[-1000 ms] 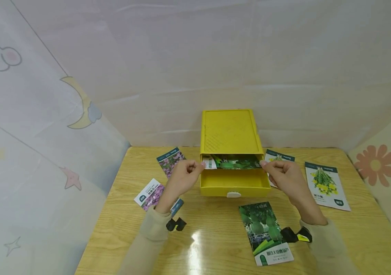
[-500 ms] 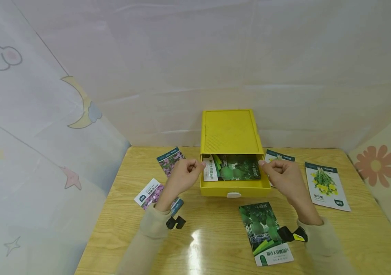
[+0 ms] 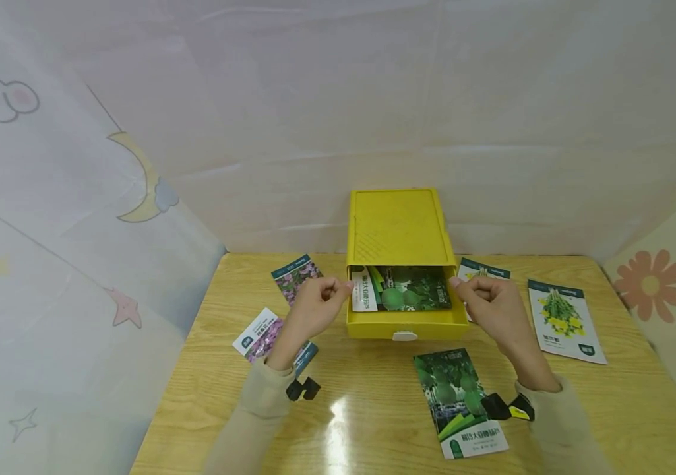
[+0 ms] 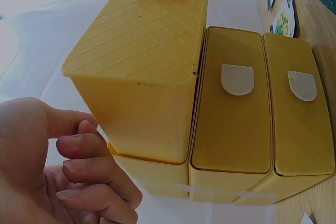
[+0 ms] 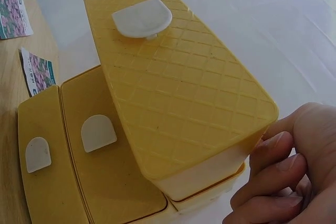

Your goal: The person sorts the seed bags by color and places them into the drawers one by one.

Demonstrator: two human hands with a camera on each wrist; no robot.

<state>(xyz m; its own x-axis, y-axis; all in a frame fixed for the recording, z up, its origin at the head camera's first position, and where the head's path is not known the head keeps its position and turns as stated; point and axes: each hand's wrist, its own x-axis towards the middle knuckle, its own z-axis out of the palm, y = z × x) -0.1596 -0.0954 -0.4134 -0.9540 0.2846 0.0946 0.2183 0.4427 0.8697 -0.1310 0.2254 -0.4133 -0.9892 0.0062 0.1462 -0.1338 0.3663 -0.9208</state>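
In the head view a yellow drawer [image 3: 407, 325] with a white tab stands pulled out of a yellow cabinet [image 3: 399, 224]. A green-and-white seed packet [image 3: 403, 290] lies flat inside it, its back part under the cabinet's top. My left hand [image 3: 316, 305] pinches the drawer's left side at the rim, thumb toward the inside and fingers curled outside. Opposite it, my right hand [image 3: 494, 307] pinches the right rim in the same way. Both wrist views show curled fingers [image 4: 92, 166] against the outer wall of the drawer [image 5: 184, 77], with the inner fingertips partly hidden.
Another green seed packet [image 3: 462, 402] lies in front, to the right. Purple-flower packets [image 3: 297, 276] are at left, partly behind my arm. Yellow-flower packets [image 3: 563, 323] lie at right. Two more drawers, a middle one [image 4: 231, 124] and a bottom one [image 4: 299, 129], are shut below. Cloth hangs behind the table [image 3: 225, 422].
The green packet in the drawer has slid forward from under the cabinet's top, showing more of its face, and has since stayed nearly still. Both hands have barely moved.
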